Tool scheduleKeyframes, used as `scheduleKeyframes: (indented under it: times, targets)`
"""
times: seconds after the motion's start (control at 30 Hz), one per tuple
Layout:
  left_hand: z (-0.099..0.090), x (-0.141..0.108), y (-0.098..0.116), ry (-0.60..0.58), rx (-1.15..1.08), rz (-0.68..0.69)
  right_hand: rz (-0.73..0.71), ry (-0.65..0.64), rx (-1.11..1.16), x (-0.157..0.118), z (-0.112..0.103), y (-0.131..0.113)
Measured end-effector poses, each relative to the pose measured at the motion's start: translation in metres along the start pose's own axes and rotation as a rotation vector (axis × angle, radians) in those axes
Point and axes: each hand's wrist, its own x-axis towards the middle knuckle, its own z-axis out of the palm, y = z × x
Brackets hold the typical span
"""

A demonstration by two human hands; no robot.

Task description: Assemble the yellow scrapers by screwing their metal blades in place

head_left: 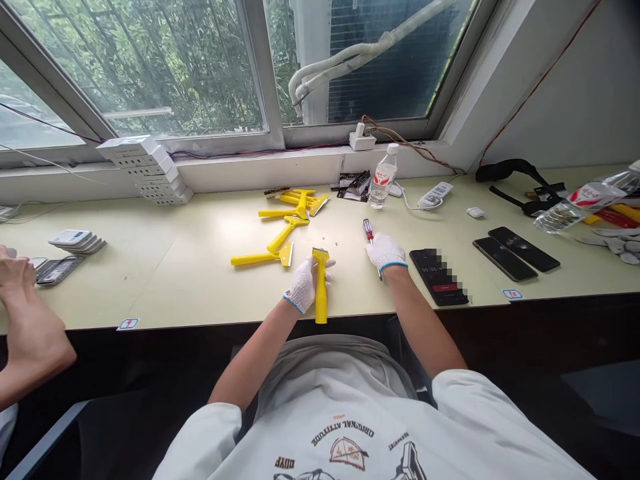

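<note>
A yellow-handled scraper (pixel 321 293) is in my left hand (pixel 303 285), its head pointing away from me and its handle reaching over the table's front edge. My right hand (pixel 387 252), in a white knit glove like the left, is closed around a screwdriver (pixel 369 230). The screwdriver's red and clear handle sticks out on the far side, and its shaft shows near my wrist. Two tiny metal pieces (pixel 336 244), perhaps screws, lie between and beyond my hands. Farther off are more yellow scrapers: one with a blade (pixel 260 259), one angled (pixel 283 233), and an overlapping group (pixel 300 205).
A water bottle (pixel 383 179) stands near black packets (pixel 355 185) and a power strip (pixel 435 195). Right of my arm lies a phone (pixel 437 277), with two more phones (pixel 517 253) beyond. White boxes (pixel 150 170) are stacked at the left; another person's arm (pixel 30 320) rests there.
</note>
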Motion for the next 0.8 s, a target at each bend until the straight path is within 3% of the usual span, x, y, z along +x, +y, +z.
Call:
scheduleKeyframes:
  times: [0.17, 0.27, 0.57, 0.8]
  targets:
    - [0.002, -0.003, -0.004, 0.011, 0.104, 0.168, -0.06, 0.037, -0.068, 0.0, 0.0, -0.001]
    - [0.001, -0.002, -0.006, 0.024, 0.126, 0.232, -0.122, 0.052, -0.114, 0.001, 0.011, -0.006]
    - [0.001, 0.001, -0.006, 0.054, -0.002, 0.228, -0.306, -0.021, -0.253, -0.007, 0.075, -0.018]
    - [-0.001, 0.002, -0.007, 0.038, -0.065, 0.21, -0.319, -0.058, -0.354, 0.025, 0.103, -0.019]
